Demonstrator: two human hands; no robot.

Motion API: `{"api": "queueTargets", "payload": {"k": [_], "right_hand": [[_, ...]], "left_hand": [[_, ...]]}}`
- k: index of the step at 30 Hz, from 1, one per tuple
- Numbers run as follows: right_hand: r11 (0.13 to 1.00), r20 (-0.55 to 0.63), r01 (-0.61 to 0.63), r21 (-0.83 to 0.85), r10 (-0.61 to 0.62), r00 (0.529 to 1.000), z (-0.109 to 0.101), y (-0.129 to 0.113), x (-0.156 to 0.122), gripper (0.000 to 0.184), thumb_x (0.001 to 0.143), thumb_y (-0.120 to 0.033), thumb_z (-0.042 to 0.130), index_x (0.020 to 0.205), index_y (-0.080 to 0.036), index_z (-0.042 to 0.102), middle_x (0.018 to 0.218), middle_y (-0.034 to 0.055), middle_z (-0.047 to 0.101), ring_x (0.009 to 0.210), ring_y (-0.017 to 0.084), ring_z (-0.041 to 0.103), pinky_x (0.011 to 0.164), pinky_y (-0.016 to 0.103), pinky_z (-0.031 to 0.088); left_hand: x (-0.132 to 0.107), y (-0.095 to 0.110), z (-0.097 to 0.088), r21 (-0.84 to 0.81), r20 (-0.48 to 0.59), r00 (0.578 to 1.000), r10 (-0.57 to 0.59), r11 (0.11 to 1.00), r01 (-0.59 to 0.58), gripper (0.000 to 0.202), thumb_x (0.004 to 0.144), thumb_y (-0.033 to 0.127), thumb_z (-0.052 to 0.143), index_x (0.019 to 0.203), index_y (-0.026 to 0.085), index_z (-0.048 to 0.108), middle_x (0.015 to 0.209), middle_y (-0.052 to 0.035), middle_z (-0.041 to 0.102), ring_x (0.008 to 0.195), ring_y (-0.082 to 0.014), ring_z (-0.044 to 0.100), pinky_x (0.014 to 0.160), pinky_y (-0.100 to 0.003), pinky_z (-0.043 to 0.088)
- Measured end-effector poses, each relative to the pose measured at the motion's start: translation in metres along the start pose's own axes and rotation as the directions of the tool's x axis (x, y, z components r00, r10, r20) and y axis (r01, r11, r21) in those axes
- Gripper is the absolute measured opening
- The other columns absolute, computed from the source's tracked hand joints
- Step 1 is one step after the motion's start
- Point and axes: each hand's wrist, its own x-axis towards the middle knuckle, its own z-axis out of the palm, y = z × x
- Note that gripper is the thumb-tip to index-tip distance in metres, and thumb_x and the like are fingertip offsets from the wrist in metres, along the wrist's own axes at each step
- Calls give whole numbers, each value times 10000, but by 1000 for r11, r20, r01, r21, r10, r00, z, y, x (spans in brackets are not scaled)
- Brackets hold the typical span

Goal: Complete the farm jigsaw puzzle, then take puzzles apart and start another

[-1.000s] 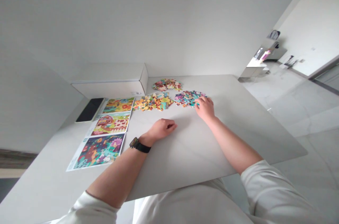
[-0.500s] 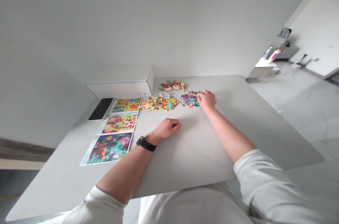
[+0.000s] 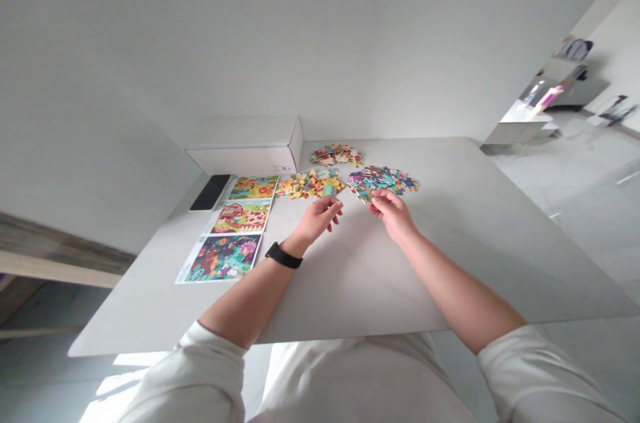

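The right hand (image 3: 399, 215) is at the near edge of the purple and teal pile of puzzle pieces (image 3: 385, 178). Its thumb and forefinger are brought close together, with only a narrow space at the tips, and the other fingers are bent toward the palm. The nearest pieces of this pile lie just beyond these fingertips and beside them; whether 1 piece is pinched there, I cannot tell.

The left hand (image 3: 316, 220) is opposite, to the left of the right hand and well apart from it. Its fingers are loosely curled, with the thumb near the forefinger; what is inside the curl, I cannot see. The yellow pile of pieces (image 3: 309, 184) lies just beyond this hand, and a third pile, brown and pink (image 3: 337, 154), lies farther back, near the wall (image 3: 380, 43).

On the left wrist there is a black watch (image 3: 284, 255). To the left of the yellow pile, 3 printed pictures (image 3: 241, 217) are arranged in a column on the table (image 3: 350, 290). The dark phone (image 3: 210, 192) is beside the farthest picture, and the white box (image 3: 235, 160) stands behind them.
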Motion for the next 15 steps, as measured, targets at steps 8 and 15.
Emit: {"api": "queueTargets", "payload": {"k": [8, 15], "right_hand": [[996, 55, -74, -47, 77, 996, 15, 1, -14, 621, 660, -620, 927, 1099, -237, 713, 888, 29, 807, 783, 203, 760, 808, 371, 614], [992, 148, -48, -114, 65, 987, 18, 1, -21, 634, 694, -617, 918, 1165, -237, 726, 921, 39, 811, 855, 239, 775, 801, 368, 614]], "left_hand": [[-10, 6, 30, -256, 12, 995, -99, 962, 99, 561, 802, 651, 846, 1020, 195, 604, 986, -61, 716, 763, -143, 708, 485, -171, 492], [-15, -6, 34, -305, -123, 991, -59, 952, 19, 531, 710, 595, 909, 906, 195, 619, 754, 12, 650, 642, -119, 644, 459, -175, 480]]}}
